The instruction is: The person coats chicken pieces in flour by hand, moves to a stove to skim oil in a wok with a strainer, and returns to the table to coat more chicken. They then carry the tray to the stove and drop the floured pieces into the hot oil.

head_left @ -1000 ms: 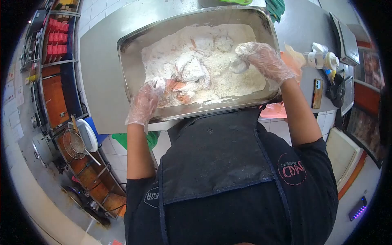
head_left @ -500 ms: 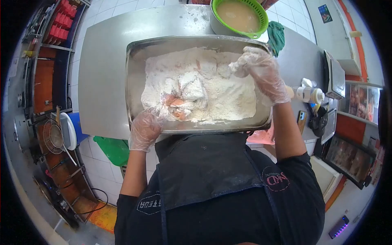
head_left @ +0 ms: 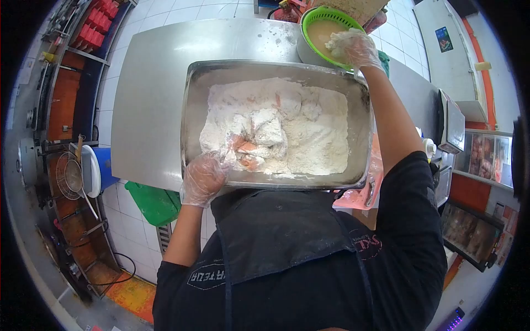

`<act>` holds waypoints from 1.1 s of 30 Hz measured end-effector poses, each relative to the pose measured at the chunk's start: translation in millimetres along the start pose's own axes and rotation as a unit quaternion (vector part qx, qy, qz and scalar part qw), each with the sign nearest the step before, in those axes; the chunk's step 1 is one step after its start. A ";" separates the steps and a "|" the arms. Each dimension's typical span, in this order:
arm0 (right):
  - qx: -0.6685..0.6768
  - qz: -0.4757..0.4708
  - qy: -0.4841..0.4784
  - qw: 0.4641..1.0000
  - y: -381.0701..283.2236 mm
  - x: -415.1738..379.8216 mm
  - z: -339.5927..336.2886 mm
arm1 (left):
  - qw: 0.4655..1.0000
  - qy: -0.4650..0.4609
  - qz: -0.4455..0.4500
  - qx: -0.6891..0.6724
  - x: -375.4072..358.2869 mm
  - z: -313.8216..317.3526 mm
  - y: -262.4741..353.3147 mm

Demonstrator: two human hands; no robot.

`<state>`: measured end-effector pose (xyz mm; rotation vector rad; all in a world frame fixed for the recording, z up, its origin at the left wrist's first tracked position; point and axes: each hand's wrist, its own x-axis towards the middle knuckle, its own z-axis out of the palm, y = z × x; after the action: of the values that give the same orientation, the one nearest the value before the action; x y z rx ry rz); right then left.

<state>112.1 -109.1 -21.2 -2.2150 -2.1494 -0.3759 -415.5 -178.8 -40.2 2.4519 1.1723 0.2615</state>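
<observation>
While flour (head_left: 317,149) lies between, hands (head_left: 205,177) (head_left: 355,48) apart

The worktop (head_left: 149,99) is smooth, shiny grey metal, with small wet-looking spots (head_left: 288,39) near its far edge. A large rectangular metal tray (head_left: 192,121) lies along the near side. Beyond its far right corner stands a round pot (head_left: 305,52) holding a green basket (head_left: 353,23), a green cloth (head_left: 384,64) beside it.
</observation>
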 end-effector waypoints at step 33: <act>0.248 0.301 -0.210 0.897 -124.2 -170.5 41.2 | 0.999 -0.022 -0.004 0.026 5.5 -2.0 7.0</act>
<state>-7.2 -263.0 -112.2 -2.5931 -1.3106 0.6480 -407.8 -178.0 -35.4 2.4839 1.1856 0.1762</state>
